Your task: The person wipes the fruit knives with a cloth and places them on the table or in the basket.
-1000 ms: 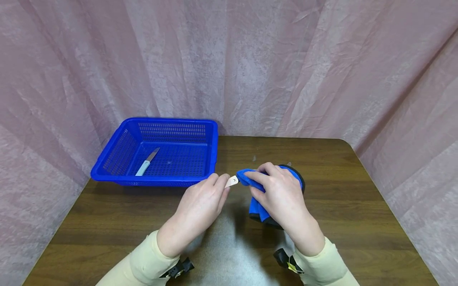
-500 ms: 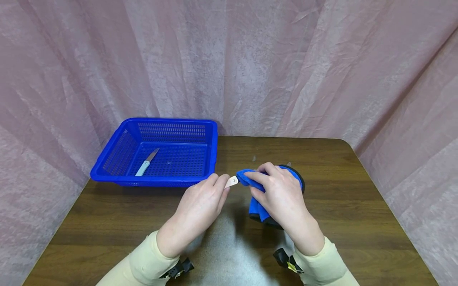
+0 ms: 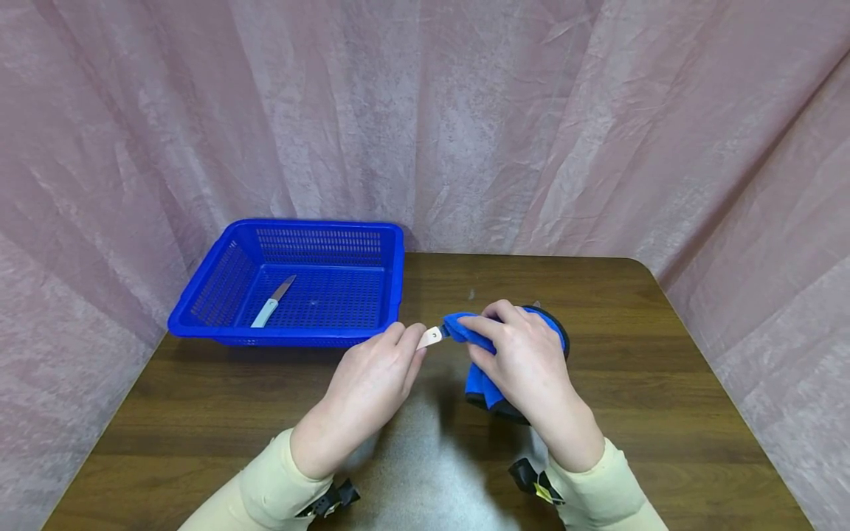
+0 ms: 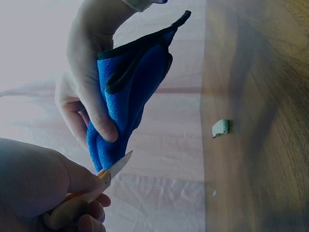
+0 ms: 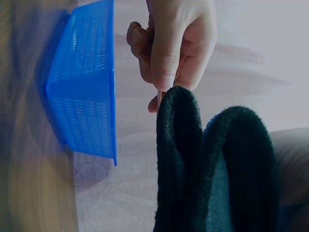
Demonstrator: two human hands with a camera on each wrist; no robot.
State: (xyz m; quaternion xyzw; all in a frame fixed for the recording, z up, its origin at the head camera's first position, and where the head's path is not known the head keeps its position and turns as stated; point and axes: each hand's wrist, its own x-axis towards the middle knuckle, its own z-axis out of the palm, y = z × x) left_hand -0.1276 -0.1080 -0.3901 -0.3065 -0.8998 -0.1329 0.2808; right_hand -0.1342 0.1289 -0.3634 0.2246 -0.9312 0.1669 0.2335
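My left hand [image 3: 375,391] grips a small knife [image 3: 430,338] by its pale handle. In the left wrist view its short pointed blade [image 4: 120,163] sticks out past the thumb, lying along the lower end of a folded blue cloth [image 4: 120,106] with black edging. My right hand [image 3: 524,358] pinches this cloth between thumb and fingers, just right of the knife. From the head view, the cloth covers most of the blade, and only a short piece shows by the handle. Dark cloth folds [image 5: 236,159] fill the front of the right wrist view.
A blue plastic basket [image 3: 285,332] stands at the left on the wooden table [image 3: 617,332]. Inside it lies another knife [image 3: 268,306] with a pale handle. A small pale block [image 4: 220,127] rests on the table beyond the cloth. Pink curtains [image 3: 412,125] hang behind.
My right hand and the cloth have shifted slightly right, away from the left hand, baring a little more blade beside the handle. The left hand and knife stay in place.
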